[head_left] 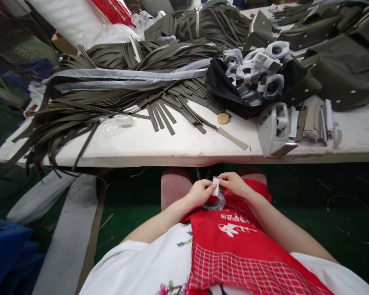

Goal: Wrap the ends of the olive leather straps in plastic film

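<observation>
White tag (215,187) | left hand (201,192): fingers pinching it | right hand (233,184): at its edge, grip unclear (clear coil (221,202) below)

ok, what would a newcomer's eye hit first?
Likely the red apron, bottom centre, with the left hand pinching a white tag and the right hand alongside. Next, dark olive straps heaped on the white table, left, then clear coils piled on black fabric, right of centre.

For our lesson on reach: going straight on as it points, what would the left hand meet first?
Past the tag it holds, the left hand would probably meet the right hand first, though depth is unclear.
</observation>
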Motion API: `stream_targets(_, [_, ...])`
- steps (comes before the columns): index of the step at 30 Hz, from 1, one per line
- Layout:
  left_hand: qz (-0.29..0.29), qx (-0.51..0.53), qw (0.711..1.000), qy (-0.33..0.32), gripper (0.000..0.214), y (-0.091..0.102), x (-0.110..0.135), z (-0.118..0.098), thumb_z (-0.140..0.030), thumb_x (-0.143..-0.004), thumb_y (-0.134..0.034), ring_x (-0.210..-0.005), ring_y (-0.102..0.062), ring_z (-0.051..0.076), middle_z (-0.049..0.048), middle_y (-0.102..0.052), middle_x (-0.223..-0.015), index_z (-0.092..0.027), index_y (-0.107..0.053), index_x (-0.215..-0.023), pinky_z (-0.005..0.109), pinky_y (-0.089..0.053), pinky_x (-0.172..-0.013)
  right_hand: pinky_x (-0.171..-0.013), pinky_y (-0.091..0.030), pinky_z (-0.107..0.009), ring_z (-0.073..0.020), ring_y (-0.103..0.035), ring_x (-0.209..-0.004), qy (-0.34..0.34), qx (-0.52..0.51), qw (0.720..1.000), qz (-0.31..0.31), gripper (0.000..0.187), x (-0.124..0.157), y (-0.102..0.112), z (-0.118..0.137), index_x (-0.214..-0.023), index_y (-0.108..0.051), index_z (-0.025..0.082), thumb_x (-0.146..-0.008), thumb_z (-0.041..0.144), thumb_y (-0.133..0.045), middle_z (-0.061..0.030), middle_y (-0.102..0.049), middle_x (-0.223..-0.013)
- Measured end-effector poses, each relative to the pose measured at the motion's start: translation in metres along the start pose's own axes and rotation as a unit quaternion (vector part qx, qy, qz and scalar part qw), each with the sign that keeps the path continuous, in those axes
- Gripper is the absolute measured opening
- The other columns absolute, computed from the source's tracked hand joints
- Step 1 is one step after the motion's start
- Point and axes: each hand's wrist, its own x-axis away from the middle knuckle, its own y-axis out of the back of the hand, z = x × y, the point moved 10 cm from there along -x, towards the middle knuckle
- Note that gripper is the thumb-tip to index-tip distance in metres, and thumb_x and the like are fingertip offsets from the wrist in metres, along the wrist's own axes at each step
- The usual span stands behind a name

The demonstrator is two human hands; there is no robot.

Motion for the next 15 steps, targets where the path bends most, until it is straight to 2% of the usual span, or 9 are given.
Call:
stream_targets(2, [-0.026, 0.005, 1.0, -0.003, 0.028, 0.003, 0.001, -0.002, -0.038, -0.085, -0.055, -0.071, -0.057, 0.016, 0.0019, -0.062, -0.072, -0.016, -0.065, -0.069, 0.027, -0.043, -0.069, -0.06, -0.049, -0.03, -0.0169, -0.06, -0.059, -0.01, -0.017, 0.999, 0.026, 0.048, 0.002, 0.001, 0.003, -0.072, -0.068, 0.015, -0.073, 0.063, -0.063, -0.0036, -0.067, -0.064])
stream_targets(5, [-0.064, 0.035, 0.997, -0.018, 0.019, 0.005, 0.005, -0.007, -0.035, -0.084, -0.059, -0.074, -0.059, 0.015, 0.0013, -0.065, -0.077, -0.018, -0.062, -0.076, 0.026, -0.044, -0.071, -0.07, -0.053, -0.034, -0.0201, -0.067, -0.07, -0.021, -0.049, 0.996, 0.077, 0.055, 0.008, 0.001, 0.012, -0.08, -0.07, 0.015, -0.073, 0.068, -0.061, -0.0069, -0.073, -0.076])
stream_targets(7, [-0.087, 0.048, 0.995, -0.029, 0.016, 0.007, 0.007, -0.01, -0.035, -0.083, -0.061, -0.074, -0.06, 0.015, 0.0002, -0.065, -0.08, -0.019, -0.057, -0.083, 0.026, -0.046, -0.071, -0.074, -0.053, -0.034, -0.021, -0.068, -0.077, -0.014, -0.037, 0.994, 0.1, 0.052, 0.012, 0.001, 0.02, -0.086, -0.072, 0.014, -0.074, 0.064, -0.065, -0.0079, -0.074, -0.085])
stream_targets(10, [-0.106, 0.029, 0.993, -0.033, 0.02, 0.008, 0.009, -0.014, -0.033, -0.081, -0.066, -0.078, -0.062, 0.015, 0.0002, -0.065, -0.083, -0.021, -0.052, -0.089, 0.026, -0.047, -0.072, -0.072, -0.05, -0.031, -0.0202, -0.066, -0.076, 0.017, 0.035, 0.994, 0.097, 0.042, 0.014, 0.004, 0.032, -0.087, -0.075, 0.014, -0.076, 0.054, -0.069, -0.0068, -0.075, -0.085])
stream_targets(15, [-0.09, 0.022, 0.996, -0.009, 0.024, 0.003, 0.007, -0.01, -0.028, -0.078, -0.069, -0.081, -0.065, 0.017, 0.002, -0.067, -0.086, -0.021, -0.05, -0.092, 0.028, -0.049, -0.073, -0.068, -0.047, -0.03, -0.0195, -0.063, -0.073, 0.019, 0.084, 0.99, 0.109, 0.035, 0.011, 0.004, 0.03, -0.085, -0.075, 0.014, -0.078, 0.048, -0.066, -0.0054, -0.074, -0.081])
